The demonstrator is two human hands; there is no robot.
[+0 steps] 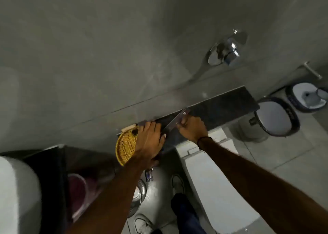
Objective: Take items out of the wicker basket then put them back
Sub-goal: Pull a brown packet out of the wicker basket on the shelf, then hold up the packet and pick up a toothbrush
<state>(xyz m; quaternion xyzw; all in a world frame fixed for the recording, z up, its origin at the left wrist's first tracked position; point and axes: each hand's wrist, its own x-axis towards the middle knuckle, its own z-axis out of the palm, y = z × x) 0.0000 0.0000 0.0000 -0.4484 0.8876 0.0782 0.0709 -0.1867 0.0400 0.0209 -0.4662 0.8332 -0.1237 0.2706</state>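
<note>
A round yellow wicker basket (125, 147) rests at the left end of a dark stone ledge (221, 104) against the grey wall. My left hand (149, 141) lies over the basket's right half, fingers spread toward the wall; what is under the palm is hidden. A pale wooden handle (128, 128) pokes out beyond the basket's far rim. My right hand (192, 129) is closed around the near end of a long flat metal tool (179, 117), which angles up across the ledge to the right of the basket.
A white toilet (213, 180) stands below the ledge. A chrome flush valve (225, 52) juts from the wall. Two bins (276, 116) sit on the floor at right, a white basin (16, 194) at lower left, a reddish bucket (78, 193) beside it.
</note>
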